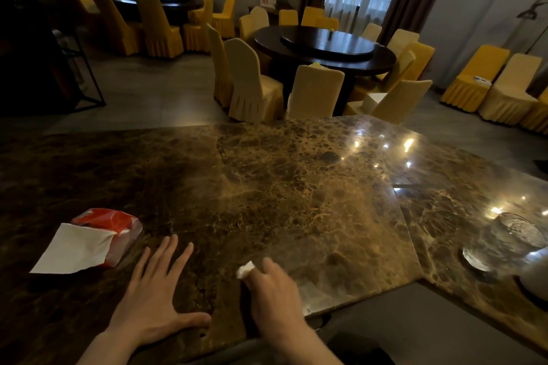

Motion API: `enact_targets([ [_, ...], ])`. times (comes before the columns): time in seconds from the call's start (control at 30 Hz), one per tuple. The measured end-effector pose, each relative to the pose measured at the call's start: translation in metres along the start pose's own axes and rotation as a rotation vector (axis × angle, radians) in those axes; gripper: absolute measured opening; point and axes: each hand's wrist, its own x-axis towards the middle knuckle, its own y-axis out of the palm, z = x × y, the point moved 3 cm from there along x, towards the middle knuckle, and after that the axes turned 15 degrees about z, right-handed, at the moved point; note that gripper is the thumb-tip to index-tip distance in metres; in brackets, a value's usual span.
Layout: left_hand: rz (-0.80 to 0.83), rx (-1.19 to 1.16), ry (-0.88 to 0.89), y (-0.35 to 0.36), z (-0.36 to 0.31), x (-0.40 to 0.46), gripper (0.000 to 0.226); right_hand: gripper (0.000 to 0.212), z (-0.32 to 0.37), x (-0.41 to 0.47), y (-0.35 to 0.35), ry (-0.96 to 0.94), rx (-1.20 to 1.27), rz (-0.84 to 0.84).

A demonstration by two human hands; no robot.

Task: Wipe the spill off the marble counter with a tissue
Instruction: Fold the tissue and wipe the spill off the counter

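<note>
A brown marble counter (281, 187) fills the lower half of the view. My right hand (274, 296) presses on it near the front edge, closed on a crumpled white tissue (245, 270) that sticks out at its left side. My left hand (154, 290) lies flat on the marble with fingers spread, holding nothing. A red tissue pack (114, 224) lies to the left, with a white sheet (74, 249) pulled partly out of it. A pale wet sheen shows on the marble just right of my right hand; its outline is hard to tell.
A glass dish (504, 243) sits on the adjoining counter section at the right, beside a pale round object cut off at the frame edge. Beyond the counter stand round dark dining tables (326, 47) ringed by covered yellow chairs.
</note>
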Motion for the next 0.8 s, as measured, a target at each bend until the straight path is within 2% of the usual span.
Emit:
enact_targets([
  [0.07,0.001,-0.003,0.003,-0.001,0.0,0.0,0.148,0.006,-0.038,-0.002,-0.024,0.124,-0.007,-0.066],
  [0.17,0.012,0.009,0.0,-0.002,-0.001,-0.001,0.15,0.014,-0.11,-0.003,-0.067,0.395,-0.014,-0.188],
  [0.23,0.018,0.016,-0.003,-0.003,-0.001,-0.001,0.151,0.013,-0.143,-0.006,-0.088,0.556,0.024,-0.199],
  [0.3,0.023,0.014,-0.003,-0.003,-0.002,-0.001,0.15,0.014,-0.155,-0.006,-0.095,0.633,0.058,-0.218],
  [0.4,0.027,0.002,-0.004,-0.002,-0.001,-0.001,0.15,0.018,-0.122,0.004,-0.078,0.559,0.037,-0.208],
  [0.47,0.04,0.007,-0.011,-0.002,-0.002,0.0,0.149,0.024,-0.069,0.015,-0.048,0.392,0.032,-0.139],
  [0.57,0.055,0.03,-0.027,-0.002,-0.004,-0.001,0.148,0.02,0.02,0.021,0.004,0.091,0.064,0.037],
  [0.63,0.06,0.047,-0.032,-0.004,-0.004,-0.001,0.147,0.018,0.04,0.015,0.017,-0.034,0.039,0.131],
  [0.7,0.058,0.046,-0.023,-0.004,-0.003,-0.001,0.148,0.015,0.021,0.006,0.006,-0.052,0.016,0.088],
  [0.8,0.04,0.023,-0.012,-0.003,-0.003,-0.002,0.147,0.008,-0.037,-0.005,-0.029,0.139,0.018,-0.059],
])
